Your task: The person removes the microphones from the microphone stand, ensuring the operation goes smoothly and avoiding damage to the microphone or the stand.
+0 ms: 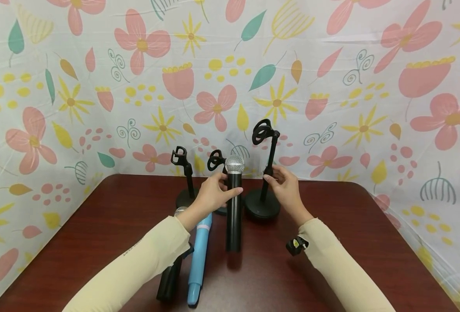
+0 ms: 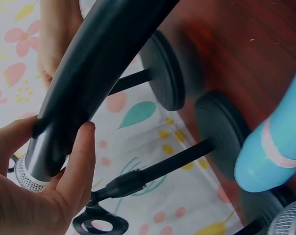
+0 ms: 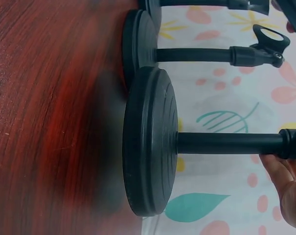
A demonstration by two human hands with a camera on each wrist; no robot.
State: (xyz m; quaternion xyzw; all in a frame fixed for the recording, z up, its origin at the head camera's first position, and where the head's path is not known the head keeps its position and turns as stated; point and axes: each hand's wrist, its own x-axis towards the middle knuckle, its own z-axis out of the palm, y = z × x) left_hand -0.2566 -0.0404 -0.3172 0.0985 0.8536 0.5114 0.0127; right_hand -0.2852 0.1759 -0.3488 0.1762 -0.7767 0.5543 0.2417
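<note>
My left hand (image 1: 213, 190) holds a black microphone (image 1: 234, 216) with a silver mesh head, upright, its head at the top. Thumb and fingers pinch it just below the mesh, as the left wrist view also shows on the dark microphone body (image 2: 99, 68). To its right, my right hand (image 1: 286, 188) grips the pole of the tallest black microphone stand (image 1: 262, 204) around its collar. That stand has a round base (image 3: 150, 142) and an empty clip on top. Behind the held microphone, a shorter stand (image 1: 216, 160) is partly hidden.
Another short stand (image 1: 190, 182) with a clip stands at the left. A light blue microphone (image 1: 199, 260) and a second black microphone (image 1: 170, 279) lie on the dark red table (image 1: 109, 225), partly under my left arm. A floral cloth (image 1: 222, 86) hangs behind the table.
</note>
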